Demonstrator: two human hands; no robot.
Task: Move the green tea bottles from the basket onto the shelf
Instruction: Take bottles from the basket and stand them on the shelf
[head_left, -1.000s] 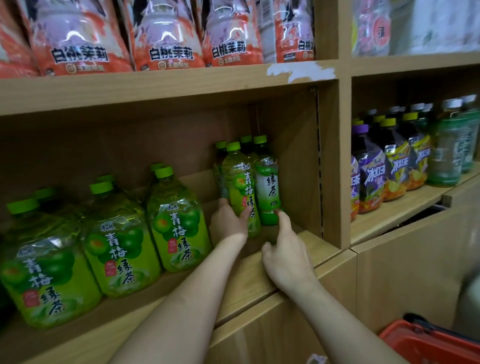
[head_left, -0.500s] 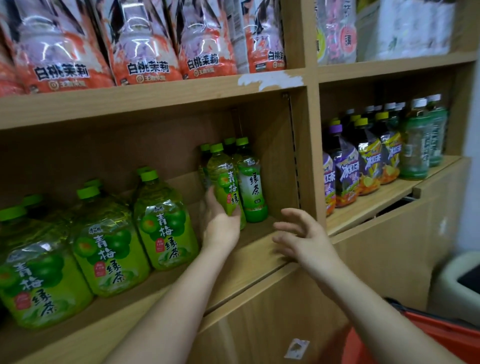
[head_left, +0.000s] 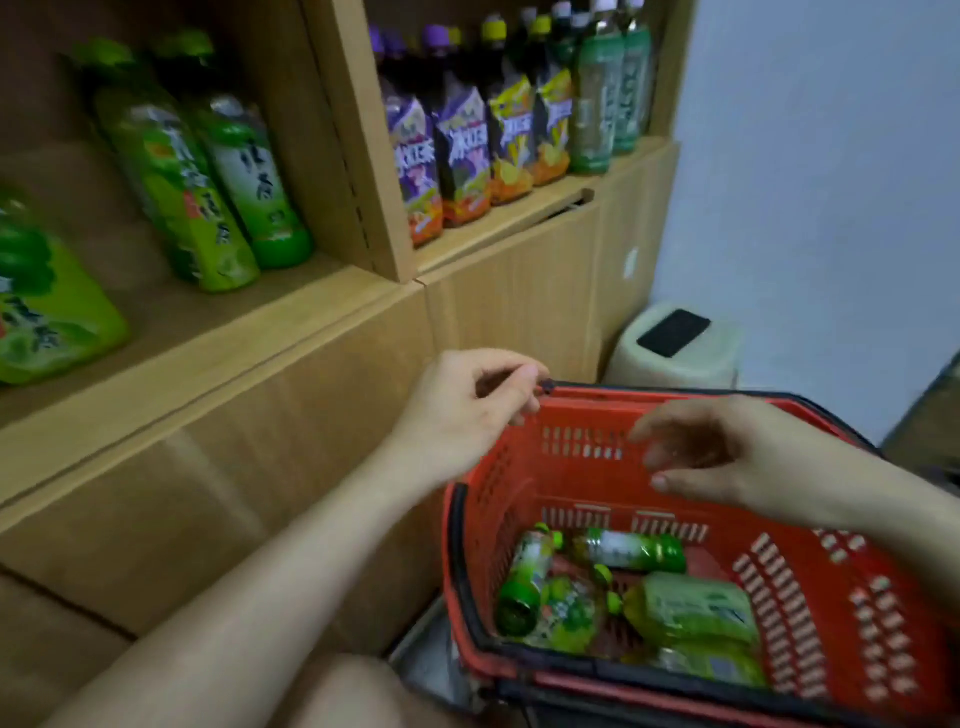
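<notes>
Both hands had left the shelf and come down over the red basket (head_left: 831, 597). My left hand (head_left: 467, 410) hung by its far corner, fingers loosely curled round nothing, fingertips just beside the rim; whether they touched it I couldn't tell. My right hand (head_left: 737, 457), blurred, hovered slack and empty above the basket. Green tea bottles (head_left: 631, 552) lay on their sides inside, while two shelved bottles (head_left: 249, 176) stood on the wooden shelf (head_left: 218, 358).
</notes>
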